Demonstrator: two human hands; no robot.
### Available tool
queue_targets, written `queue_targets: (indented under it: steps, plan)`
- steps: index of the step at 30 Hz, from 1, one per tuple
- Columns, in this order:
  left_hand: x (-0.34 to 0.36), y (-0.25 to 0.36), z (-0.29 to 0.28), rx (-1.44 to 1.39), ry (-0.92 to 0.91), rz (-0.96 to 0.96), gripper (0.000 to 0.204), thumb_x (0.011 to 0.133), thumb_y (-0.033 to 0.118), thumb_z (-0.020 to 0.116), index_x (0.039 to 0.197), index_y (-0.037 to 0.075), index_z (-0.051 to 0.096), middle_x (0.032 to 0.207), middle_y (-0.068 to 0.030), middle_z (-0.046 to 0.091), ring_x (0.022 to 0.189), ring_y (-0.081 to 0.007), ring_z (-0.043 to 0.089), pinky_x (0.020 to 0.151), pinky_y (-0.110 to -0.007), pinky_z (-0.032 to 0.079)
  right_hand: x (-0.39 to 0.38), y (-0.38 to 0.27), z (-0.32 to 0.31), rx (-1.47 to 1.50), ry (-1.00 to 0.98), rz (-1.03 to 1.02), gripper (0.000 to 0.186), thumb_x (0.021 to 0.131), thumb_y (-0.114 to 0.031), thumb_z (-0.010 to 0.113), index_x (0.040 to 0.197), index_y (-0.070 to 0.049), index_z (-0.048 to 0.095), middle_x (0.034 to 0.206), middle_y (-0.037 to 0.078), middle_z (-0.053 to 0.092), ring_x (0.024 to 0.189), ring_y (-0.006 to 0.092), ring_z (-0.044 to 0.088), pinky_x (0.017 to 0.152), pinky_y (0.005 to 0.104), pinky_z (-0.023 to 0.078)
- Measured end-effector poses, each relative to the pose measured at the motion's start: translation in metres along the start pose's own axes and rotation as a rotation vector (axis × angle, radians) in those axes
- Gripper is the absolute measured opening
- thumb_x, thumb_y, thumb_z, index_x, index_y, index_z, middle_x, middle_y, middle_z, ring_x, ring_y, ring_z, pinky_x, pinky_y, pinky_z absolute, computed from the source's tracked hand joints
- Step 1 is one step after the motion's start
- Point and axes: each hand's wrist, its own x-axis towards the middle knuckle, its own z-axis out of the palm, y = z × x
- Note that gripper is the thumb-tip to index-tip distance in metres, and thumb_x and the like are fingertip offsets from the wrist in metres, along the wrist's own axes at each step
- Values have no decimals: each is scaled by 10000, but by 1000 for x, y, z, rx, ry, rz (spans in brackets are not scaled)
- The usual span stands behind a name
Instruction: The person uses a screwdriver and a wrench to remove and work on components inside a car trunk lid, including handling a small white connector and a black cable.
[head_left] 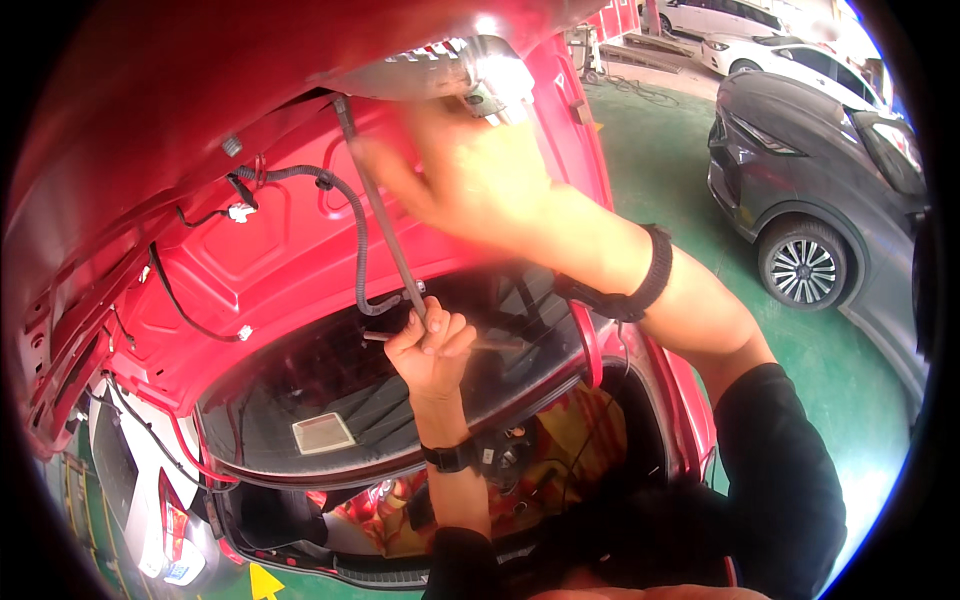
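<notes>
My left hand [435, 345] is wrapped round the lower end of a T-handle socket wrench [385, 220], beside its crossbar. The wrench's long shaft slants up, and its far end meets the edge of the raised red tailgate [260, 230]. Higher up, my right hand [480, 165] is smeared by motion, its thumb apart from the palm. That hand is close below a clear and silver lamp unit [505, 80] at the tailgate's top. Blur hides its fingertips, so I cannot tell whether it touches the lamp or holds anything.
A corrugated wiring hose [355, 220] and loose connectors [240, 212] hang from the tailgate. Below is the dark rear window [290, 390], over a trunk lined with patterned red and yellow cloth [580, 430]. A grey car [800, 170] stands at right, a white car [170, 510] at lower left.
</notes>
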Motion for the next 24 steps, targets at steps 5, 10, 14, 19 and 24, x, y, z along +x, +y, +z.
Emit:
queue_targets:
  steps: [5,10,14,19,24]
  plan:
    - [3,7,-3,146,181,47,219,962,213,562,918,1,598,609,-2,477,572,-104,384,603,-275,337,-3,0,3,-28,-101,121,292,777,-316,758,857,-44,687,786,96,657,789,327,637,765,446,472]
    - [4,7,-8,420,23,151,260,948,267,594,945,7,608,682,-9,509,631,-136,421,703,-335,346,-1,-1,7,-59,1,72,340,772,-364,764,903,-61,684,782,84,648,807,308,631,731,421,444]
    - [0,4,-14,566,88,247,282,959,296,592,947,14,585,750,-44,528,743,-177,476,751,-365,367,-3,0,10,-69,-21,44,355,768,-347,760,946,-52,673,829,94,648,822,321,627,736,445,455]
    - [-7,-1,-5,688,188,249,273,1002,308,519,962,47,590,697,-36,518,759,-188,481,730,-362,373,-2,1,8,24,-77,96,337,764,-313,759,948,-45,670,878,103,652,819,332,623,737,467,466]
    - [-9,-19,4,766,122,277,295,1031,312,473,931,48,559,670,-30,491,740,-191,482,738,-390,409,-1,7,12,-89,-34,64,379,760,-383,742,955,-63,681,866,93,661,818,310,630,757,455,431]
